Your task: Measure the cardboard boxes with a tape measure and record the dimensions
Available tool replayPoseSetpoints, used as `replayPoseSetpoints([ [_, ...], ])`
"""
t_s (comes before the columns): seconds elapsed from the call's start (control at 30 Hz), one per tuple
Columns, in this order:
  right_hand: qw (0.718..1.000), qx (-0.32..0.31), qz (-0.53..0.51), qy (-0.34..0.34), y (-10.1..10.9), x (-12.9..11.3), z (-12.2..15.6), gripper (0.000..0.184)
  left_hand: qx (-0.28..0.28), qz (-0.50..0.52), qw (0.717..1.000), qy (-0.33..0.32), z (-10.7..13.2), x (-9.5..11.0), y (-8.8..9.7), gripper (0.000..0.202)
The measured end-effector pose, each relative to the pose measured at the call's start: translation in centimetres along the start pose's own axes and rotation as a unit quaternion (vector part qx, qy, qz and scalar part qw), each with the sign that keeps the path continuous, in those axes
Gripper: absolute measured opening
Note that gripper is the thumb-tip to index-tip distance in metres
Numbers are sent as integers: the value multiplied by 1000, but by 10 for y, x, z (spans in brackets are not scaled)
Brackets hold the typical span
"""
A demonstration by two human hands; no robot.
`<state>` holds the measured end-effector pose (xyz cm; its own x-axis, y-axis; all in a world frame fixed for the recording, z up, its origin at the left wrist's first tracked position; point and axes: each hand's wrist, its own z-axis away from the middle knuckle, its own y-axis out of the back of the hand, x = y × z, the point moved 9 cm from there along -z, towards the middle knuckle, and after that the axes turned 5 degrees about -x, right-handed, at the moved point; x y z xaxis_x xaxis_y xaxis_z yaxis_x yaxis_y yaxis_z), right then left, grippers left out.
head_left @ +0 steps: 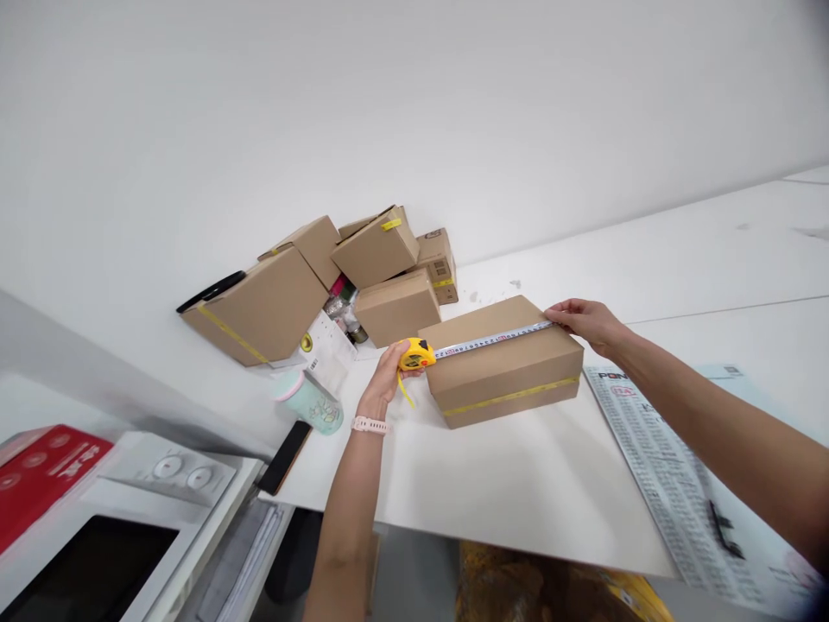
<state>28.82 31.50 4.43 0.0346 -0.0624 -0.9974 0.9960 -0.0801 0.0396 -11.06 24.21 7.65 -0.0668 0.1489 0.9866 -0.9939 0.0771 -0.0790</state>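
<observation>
A brown cardboard box with a yellow strip along its front side lies on the white table. My left hand is closed around a yellow tape measure at the box's left end, with a yellow strap hanging below it. The white blade is pulled out across the top of the box. At the right end, my right hand pinches the blade's end near the box edge.
Several cardboard boxes are stacked against the wall at the back left. Nearby stand a mint-green tumbler and a black phone-like slab. A white microwave is at lower left; a printed sheet lies on the right.
</observation>
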Motion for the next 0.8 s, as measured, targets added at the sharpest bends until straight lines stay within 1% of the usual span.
replayPoseSetpoints([
  [0.17, 1000, -6, 6, 18, -1, 2, 8, 34, -5, 7, 1000, -13, 1, -1, -1, 39],
  [0.37, 999, 3, 4, 35, -1, 2, 12, 38, 7, 19, 999, -28, 5, -1, 1, 39],
  [0.5, 999, -6, 0, 43, -3, -1, 13, 38, 14, 30, 999, -27, 6, -3, 3, 39],
  [0.7, 998, -41, 12, 41, -8, -3, 13, 35, 11, 59, 998, -10, 9, -6, 11, 39],
  [0.8, 993, -94, 29, 65, -19, -9, 13, 35, 19, 77, 997, -9, 14, -7, 19, 39],
])
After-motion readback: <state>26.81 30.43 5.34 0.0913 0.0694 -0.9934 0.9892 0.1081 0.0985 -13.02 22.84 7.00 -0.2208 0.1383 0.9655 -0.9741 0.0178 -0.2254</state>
